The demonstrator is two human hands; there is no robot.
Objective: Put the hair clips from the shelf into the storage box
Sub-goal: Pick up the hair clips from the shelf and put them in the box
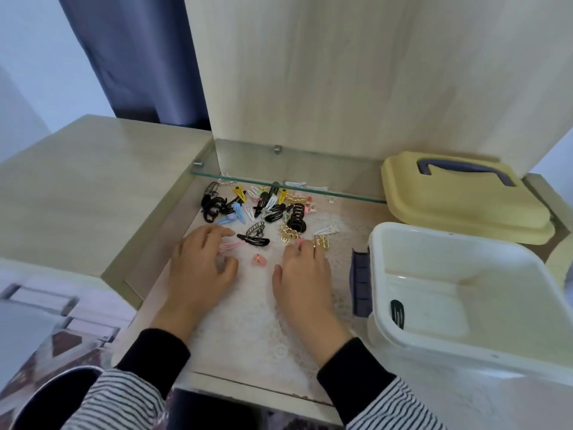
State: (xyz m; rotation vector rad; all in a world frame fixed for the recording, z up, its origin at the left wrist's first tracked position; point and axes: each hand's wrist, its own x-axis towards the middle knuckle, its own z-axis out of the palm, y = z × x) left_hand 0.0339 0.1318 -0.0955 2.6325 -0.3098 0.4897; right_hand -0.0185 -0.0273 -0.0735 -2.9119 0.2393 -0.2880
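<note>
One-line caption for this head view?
Left hand and right hand reach into hair clips on the shelf; one black clip lies in the white box, yellow lid behind.

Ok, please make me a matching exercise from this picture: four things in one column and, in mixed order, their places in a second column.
Things
1. lid
2. box
3. small pink clip
4. gold clip

Places
a. at the fingertips of the right hand
b. on the shelf between the right hand and the left hand
c. behind the box, at the back right
d. at the front right, with one black clip inside

Pairs: 1-c, 2-d, 3-b, 4-a
</note>
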